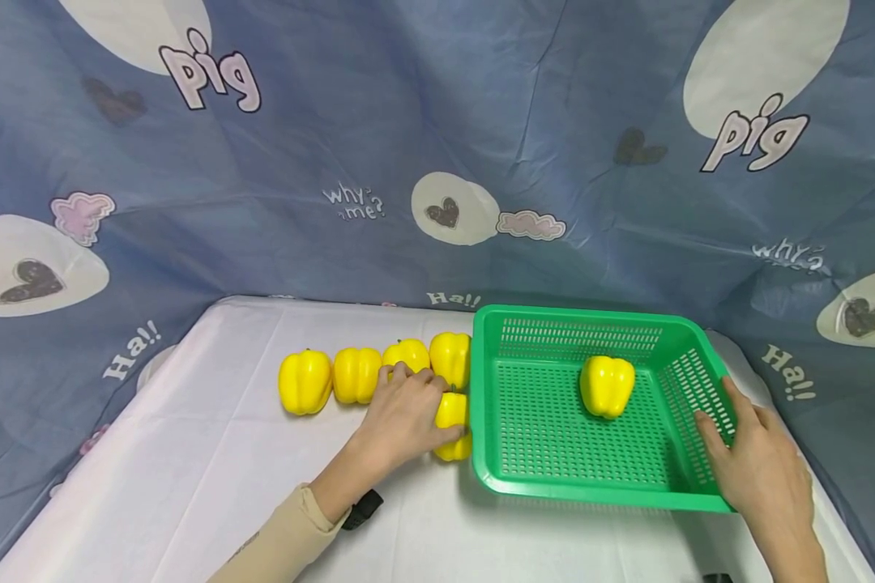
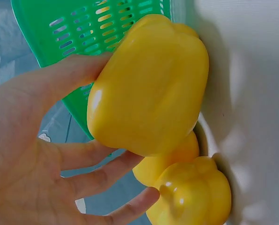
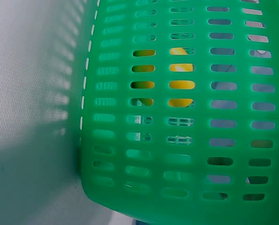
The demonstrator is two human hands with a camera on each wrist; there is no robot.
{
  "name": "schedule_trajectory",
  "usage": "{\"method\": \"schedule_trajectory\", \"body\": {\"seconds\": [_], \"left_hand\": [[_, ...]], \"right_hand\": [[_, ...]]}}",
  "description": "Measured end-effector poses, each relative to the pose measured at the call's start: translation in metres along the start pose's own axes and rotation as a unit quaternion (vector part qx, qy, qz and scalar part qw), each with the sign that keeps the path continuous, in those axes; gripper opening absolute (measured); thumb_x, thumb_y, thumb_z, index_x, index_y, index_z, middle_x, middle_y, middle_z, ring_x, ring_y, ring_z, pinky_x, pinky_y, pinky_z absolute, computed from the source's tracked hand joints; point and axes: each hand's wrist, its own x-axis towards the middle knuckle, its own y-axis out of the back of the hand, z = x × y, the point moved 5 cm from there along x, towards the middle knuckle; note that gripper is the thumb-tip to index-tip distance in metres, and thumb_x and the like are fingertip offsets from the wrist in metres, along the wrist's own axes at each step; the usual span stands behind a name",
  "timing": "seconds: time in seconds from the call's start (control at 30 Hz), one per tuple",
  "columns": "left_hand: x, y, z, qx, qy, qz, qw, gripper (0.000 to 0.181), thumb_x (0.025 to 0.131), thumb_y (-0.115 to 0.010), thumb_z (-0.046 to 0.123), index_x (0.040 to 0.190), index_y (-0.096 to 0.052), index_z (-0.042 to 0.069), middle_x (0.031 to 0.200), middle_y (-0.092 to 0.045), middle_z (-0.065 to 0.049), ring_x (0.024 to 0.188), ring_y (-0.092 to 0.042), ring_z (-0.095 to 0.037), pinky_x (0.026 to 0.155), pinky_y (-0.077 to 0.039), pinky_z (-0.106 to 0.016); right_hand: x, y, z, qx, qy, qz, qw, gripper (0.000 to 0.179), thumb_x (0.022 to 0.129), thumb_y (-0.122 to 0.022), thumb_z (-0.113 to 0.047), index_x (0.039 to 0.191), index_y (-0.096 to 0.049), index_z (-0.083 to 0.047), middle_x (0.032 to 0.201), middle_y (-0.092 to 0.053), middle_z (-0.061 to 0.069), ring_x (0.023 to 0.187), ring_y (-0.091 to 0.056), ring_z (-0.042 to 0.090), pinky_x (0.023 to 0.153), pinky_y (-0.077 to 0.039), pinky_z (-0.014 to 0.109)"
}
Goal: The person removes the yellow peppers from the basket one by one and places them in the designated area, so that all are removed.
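Note:
Over the table, my left hand (image 1: 403, 417) grips a yellow bell pepper (image 1: 452, 411) beside the left wall of a green basket (image 1: 591, 488). In the left wrist view the thumb lies on one side of that pepper and the index and middle fingers on the other. A fingertip there comes close to another yellow pepper (image 2: 191, 192). My right hand (image 1: 766, 461) holds the basket's right rim, its thumb reaching over the inner side. One yellow pepper (image 1: 608, 387) stands inside the basket. The right wrist view shows the basket's slotted wall (image 3: 177, 150) but no fingers.
Several more yellow peppers (image 1: 305, 382) stand in a row left of the basket, the nearest against its wall. A white cloth (image 1: 211, 453) covers the table. A blue printed curtain (image 1: 379, 259) hangs behind it.

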Motion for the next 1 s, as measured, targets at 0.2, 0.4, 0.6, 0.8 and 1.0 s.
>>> {"method": "schedule_trajectory", "body": {"seconds": [0.2,0.4,0.6,0.8,1.0], "left_hand": [[-0.001,0.000,0.000,-0.016,0.002,0.000,0.9999,0.054,0.089,-0.083,0.053,0.126,-0.076,0.014,0.123,-0.079,-0.007,0.110,-0.064,-0.042,0.099,-0.047,-0.057],[-0.002,0.001,0.001,-0.020,-0.001,0.005,0.9998,0.051,0.090,-0.085,0.050,0.126,-0.074,0.015,0.119,-0.079,-0.008,0.110,-0.065,-0.044,0.096,-0.046,-0.056],[-0.004,0.004,0.002,-0.012,-0.012,0.011,0.9998,0.051,0.088,-0.087,0.050,0.126,-0.075,0.017,0.120,-0.078,-0.008,0.113,-0.065,-0.045,0.098,-0.047,-0.057],[-0.005,0.012,0.006,0.002,-0.031,0.055,0.9980,0.047,0.089,-0.087,0.047,0.126,-0.074,0.021,0.124,-0.075,-0.009,0.118,-0.062,-0.044,0.108,-0.045,-0.062],[-0.005,0.019,0.010,0.016,-0.038,0.093,0.9948,0.044,0.089,-0.087,0.044,0.125,-0.074,0.024,0.135,-0.070,-0.010,0.124,-0.060,-0.044,0.112,-0.042,-0.063]], "right_hand": [[-0.001,0.001,0.000,0.003,0.003,0.003,1.0000,0.076,0.112,-0.049,-0.049,0.172,-0.021,-0.012,0.147,-0.043,0.047,0.114,-0.054,0.071,0.076,-0.047,0.075],[-0.001,0.001,0.000,0.005,0.003,0.001,1.0000,0.076,0.112,-0.048,-0.049,0.172,-0.021,-0.012,0.147,-0.043,0.046,0.114,-0.054,0.071,0.077,-0.047,0.075],[-0.001,0.001,-0.001,0.004,0.001,0.004,1.0000,0.076,0.112,-0.049,-0.048,0.172,-0.021,-0.012,0.147,-0.044,0.046,0.114,-0.055,0.071,0.077,-0.047,0.075],[-0.001,0.001,-0.001,0.002,0.002,0.008,1.0000,0.076,0.112,-0.050,-0.047,0.172,-0.022,-0.011,0.147,-0.044,0.047,0.113,-0.055,0.070,0.077,-0.047,0.075],[0.000,0.000,0.000,0.002,-0.002,0.000,1.0000,0.076,0.112,-0.049,-0.049,0.172,-0.020,-0.011,0.148,-0.043,0.047,0.115,-0.054,0.071,0.078,-0.047,0.076]]}}
